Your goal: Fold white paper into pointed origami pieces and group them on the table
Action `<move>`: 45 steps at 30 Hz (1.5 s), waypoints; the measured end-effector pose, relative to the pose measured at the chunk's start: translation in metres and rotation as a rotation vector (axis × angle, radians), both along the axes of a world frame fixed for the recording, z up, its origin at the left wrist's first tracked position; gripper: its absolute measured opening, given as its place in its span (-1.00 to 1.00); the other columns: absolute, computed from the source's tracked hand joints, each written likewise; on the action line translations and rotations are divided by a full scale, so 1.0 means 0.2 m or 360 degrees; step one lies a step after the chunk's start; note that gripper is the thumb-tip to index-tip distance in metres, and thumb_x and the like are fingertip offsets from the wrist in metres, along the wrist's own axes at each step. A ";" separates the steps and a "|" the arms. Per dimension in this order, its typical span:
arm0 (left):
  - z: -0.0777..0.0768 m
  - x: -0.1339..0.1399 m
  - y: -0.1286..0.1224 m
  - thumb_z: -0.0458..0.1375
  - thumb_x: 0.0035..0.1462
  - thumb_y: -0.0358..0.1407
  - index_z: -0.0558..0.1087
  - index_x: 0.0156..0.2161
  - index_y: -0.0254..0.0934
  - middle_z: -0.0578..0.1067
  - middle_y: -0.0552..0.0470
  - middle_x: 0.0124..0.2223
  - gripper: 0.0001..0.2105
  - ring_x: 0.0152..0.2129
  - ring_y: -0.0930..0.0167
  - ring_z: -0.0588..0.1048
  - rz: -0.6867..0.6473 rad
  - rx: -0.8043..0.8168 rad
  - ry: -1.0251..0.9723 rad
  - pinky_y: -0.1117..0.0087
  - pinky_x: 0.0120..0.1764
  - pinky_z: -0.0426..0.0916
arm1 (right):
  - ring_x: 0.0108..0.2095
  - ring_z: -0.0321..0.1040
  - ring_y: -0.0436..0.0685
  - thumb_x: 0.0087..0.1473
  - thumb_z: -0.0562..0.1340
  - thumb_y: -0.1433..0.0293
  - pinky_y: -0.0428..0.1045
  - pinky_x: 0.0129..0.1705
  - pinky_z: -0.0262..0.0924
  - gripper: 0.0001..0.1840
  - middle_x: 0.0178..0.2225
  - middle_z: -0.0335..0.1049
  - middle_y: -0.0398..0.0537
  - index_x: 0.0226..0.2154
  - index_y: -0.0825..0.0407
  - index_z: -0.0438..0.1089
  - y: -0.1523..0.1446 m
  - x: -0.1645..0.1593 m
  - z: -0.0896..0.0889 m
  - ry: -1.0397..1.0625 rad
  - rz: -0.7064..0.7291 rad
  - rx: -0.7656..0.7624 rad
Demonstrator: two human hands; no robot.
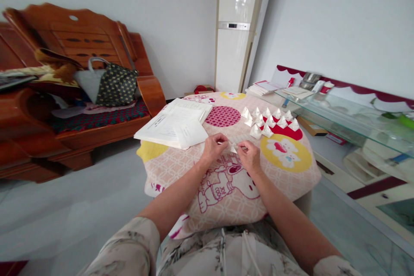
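Between my two hands is a small piece of folded white paper (232, 148), low over the cloth-covered table. My left hand (214, 148) pinches its left end between thumb and fingers. From the other side, my right hand (249, 155) pinches the right end. Beyond my right hand stand several small folded paper boats (258, 120), grouped in rows on the patterned cloth. A stack of white paper sheets (161, 127), some printed, lies ahead and left of my left hand, with a smaller sheet (190, 133) on top.
The table wears a pink patterned cloth (181, 168). To the right is a glass-topped cabinet (349, 120) holding papers, cups and a red bottle. At left stands a wooden sofa (93, 39) with a dotted bag (118, 84). A white air conditioner (233, 56) stands behind.
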State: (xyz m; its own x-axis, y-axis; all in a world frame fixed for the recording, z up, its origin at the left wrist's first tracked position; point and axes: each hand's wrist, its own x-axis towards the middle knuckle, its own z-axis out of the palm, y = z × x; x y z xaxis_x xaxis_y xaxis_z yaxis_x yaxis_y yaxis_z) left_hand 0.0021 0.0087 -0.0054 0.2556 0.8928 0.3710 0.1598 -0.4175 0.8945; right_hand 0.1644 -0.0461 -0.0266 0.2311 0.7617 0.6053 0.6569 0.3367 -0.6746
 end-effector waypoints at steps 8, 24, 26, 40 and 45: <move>0.00 0.00 0.00 0.17 -0.02 -0.40 0.52 -0.38 -0.33 0.55 0.04 -0.38 -0.91 -0.45 0.46 0.47 -0.0143 0.0057 -0.0101 0.49 -0.38 0.36 | -0.20 0.46 0.19 -0.03 0.21 0.45 0.00 -0.33 0.36 -0.88 -0.19 0.52 0.11 -0.45 0.01 0.49 0.01 0.00 0.00 -0.0020 0.0202 0.0088; 0.03 -0.02 -0.02 0.28 -0.03 -0.28 0.50 -0.39 -0.35 0.53 0.02 -0.38 -0.85 -0.43 0.46 0.47 -0.0336 -0.0047 0.0036 0.47 -0.33 0.38 | -0.48 0.27 0.06 0.05 0.21 0.44 -0.05 -0.37 0.12 -0.77 -0.56 0.32 -0.11 -0.58 0.03 0.49 -0.01 -0.01 0.02 -0.0206 0.0210 -0.0010; 0.02 -0.02 -0.01 0.28 -0.05 -0.31 0.51 -0.39 -0.36 0.53 0.02 -0.39 -0.87 -0.44 0.46 0.47 -0.0343 -0.0100 0.0024 0.47 -0.34 0.37 | -0.48 0.27 0.06 0.06 0.21 0.44 -0.05 -0.38 0.12 -0.77 -0.56 0.32 -0.11 -0.56 0.03 0.50 -0.01 -0.01 0.02 -0.0206 0.0195 -0.0016; -0.02 0.00 0.01 0.15 -0.11 -0.51 0.46 -0.39 -0.34 0.46 0.14 -0.49 -0.88 -0.57 0.53 0.41 -0.0104 -0.0097 0.0089 0.53 -0.47 0.29 | -0.47 0.26 0.07 0.07 0.20 0.46 -0.05 -0.38 0.11 -0.76 -0.55 0.30 -0.11 -0.57 0.03 0.48 -0.02 -0.01 0.02 -0.0274 0.0257 -0.0017; -0.01 0.00 0.00 0.12 -0.11 -0.58 0.45 -0.43 -0.33 0.47 0.13 -0.46 -0.85 -0.55 0.53 0.39 0.0024 0.0126 0.0310 0.53 -0.44 0.27 | -0.48 0.25 0.05 0.06 0.21 0.46 -0.05 -0.39 0.08 -0.77 -0.57 0.26 -0.14 -0.59 0.03 0.46 -0.02 -0.02 0.02 -0.0223 0.0275 -0.0047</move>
